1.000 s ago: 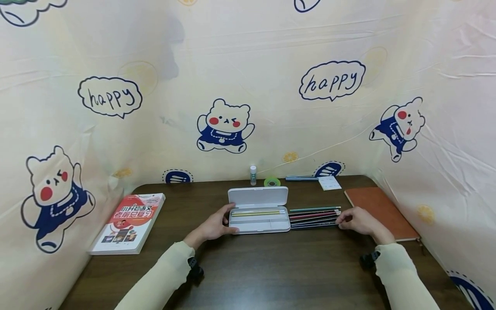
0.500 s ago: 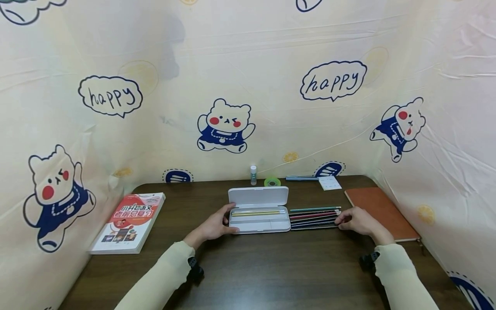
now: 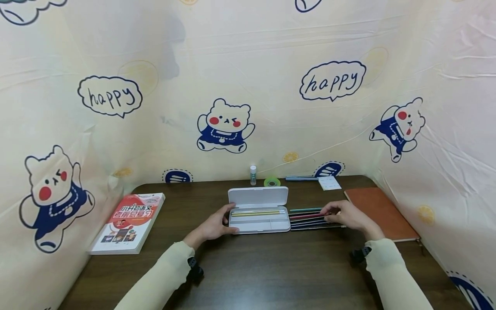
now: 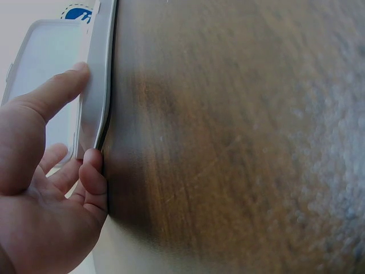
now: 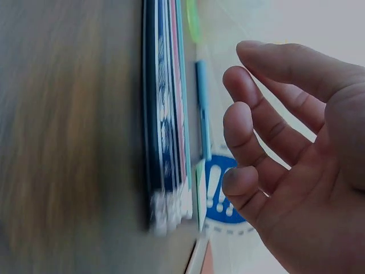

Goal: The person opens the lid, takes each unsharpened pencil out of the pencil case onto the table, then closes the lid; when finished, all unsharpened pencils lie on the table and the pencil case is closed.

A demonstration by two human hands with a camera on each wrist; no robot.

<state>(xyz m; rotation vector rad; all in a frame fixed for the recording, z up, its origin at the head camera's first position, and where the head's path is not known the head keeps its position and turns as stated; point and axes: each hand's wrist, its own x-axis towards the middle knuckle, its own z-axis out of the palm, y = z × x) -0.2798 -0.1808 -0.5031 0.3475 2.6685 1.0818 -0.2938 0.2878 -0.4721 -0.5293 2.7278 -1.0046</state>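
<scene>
A white pencil case (image 3: 255, 227) lies with its lid raised, a few yellow and pale pencils (image 3: 257, 213) in its back compartment. My left hand (image 3: 211, 226) holds the case at its left end; in the left wrist view the thumb lies along the front wall and the fingers curl round the end. A row of several dark, red and teal pencils (image 3: 308, 218) lies right of the case. Over their right part hovers my right hand (image 3: 348, 215). The right wrist view shows its fingers loosely bent, with nothing between them, apart from the pencils.
A glue stick (image 3: 253, 175), a green tape roll (image 3: 272, 182), a blue pen (image 3: 301, 178) and a white card (image 3: 330, 183) stand or lie along the table's back edge. A brown notebook (image 3: 377, 209) is at the right, a red-and-white book (image 3: 128, 224) at the left.
My right hand has moved left from the pencils' right ends to over the row. At least one dark pencil now sticks out a little farther right. The left hand and the case have stayed put.
</scene>
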